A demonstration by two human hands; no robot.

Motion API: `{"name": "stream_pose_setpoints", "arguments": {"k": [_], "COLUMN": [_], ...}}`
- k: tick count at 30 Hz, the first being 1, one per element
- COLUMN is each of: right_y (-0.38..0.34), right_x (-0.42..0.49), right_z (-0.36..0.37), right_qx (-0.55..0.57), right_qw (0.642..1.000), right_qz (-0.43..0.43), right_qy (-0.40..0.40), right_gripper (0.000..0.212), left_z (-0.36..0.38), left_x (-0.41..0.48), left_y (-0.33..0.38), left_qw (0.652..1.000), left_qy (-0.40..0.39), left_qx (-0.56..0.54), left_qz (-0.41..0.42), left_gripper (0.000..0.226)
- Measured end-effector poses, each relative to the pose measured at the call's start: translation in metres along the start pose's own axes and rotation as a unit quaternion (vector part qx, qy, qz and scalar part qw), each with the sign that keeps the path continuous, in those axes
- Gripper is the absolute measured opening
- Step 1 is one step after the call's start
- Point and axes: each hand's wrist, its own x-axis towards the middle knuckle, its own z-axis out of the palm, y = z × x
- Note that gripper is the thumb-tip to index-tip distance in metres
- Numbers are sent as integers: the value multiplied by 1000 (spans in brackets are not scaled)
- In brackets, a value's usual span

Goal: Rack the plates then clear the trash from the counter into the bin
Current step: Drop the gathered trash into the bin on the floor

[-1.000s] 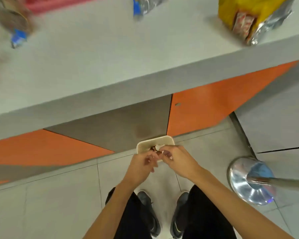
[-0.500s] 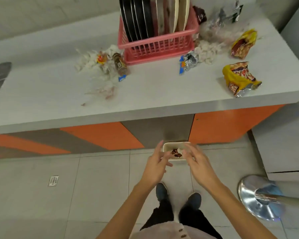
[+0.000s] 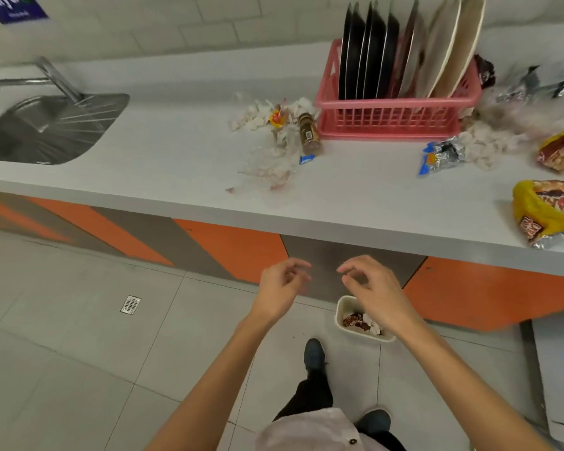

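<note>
Your left hand (image 3: 282, 288) and right hand (image 3: 376, 288) hang just below centre frame, apart from each other, fingers loosely curled and holding nothing. The small bin (image 3: 341, 312) sits on the floor partly under your right hand, with scraps inside. At upper right the plates (image 3: 372, 53) stand on edge in the pink rack (image 3: 388, 115) on the counter (image 3: 176, 164). Crumpled tissue (image 3: 258, 117) and a brown bottle (image 3: 310, 135) lie just left of the rack; a silver-blue wrapper (image 3: 443, 156) and a yellow wrapper (image 3: 547, 213) lie toward the right edge.
</note>
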Motion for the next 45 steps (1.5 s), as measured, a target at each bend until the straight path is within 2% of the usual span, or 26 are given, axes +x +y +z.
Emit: {"name": "stream_pose_setpoints", "arguments": {"k": [4,8,13,14,16,18,20,23,25,28,34,39,45], "right_y": [-19,-29,-25,-22,-18,-13,-10,-7,-6,-7,-25,-53,-81], "right_x": [43,83,131,141,158,173,181,186,189,193,208,219,233], "right_z": [6,10,4,3,5,9,16,25,24,19,-1,-12,-13], "right_qx": [-24,-24,-60,-80,-115,-143,-183,-239,-239,-227,-122,-35,54], "right_qw": [1000,1000,998,996,992,987,978,966,966,968,986,993,992], "right_qz": [-7,-6,11,23,50,77,97,102,101,103,108,56,7], "right_qy": [-15,-18,21,32,32,12,-13,-14,-6,-5,27,99,115], "right_gripper": [16,19,24,25,33,45,52,53,52,49,42,33,36], "left_z": [-42,-75,-97,-100,-103,-105,-105,-107,-112,-122,-143,-153,-158], "left_x": [47,107,182,199,229,254,269,280,285,288,279,267,258], "left_y": [-3,1,5,4,1,-5,-13,-22,-20,-12,21,47,69], "left_qw": [997,993,974,969,954,930,916,933,944,943,943,938,943], "left_qy": [74,114,183,181,137,76,36,66,107,148,192,207,220], "left_qx": [-3,0,91,127,237,348,392,336,283,255,196,180,128], "left_qz": [6,27,97,111,122,95,76,106,129,152,188,210,215], "left_gripper": [28,23,19,23,48,72,75,55,43,36,35,33,23]}}
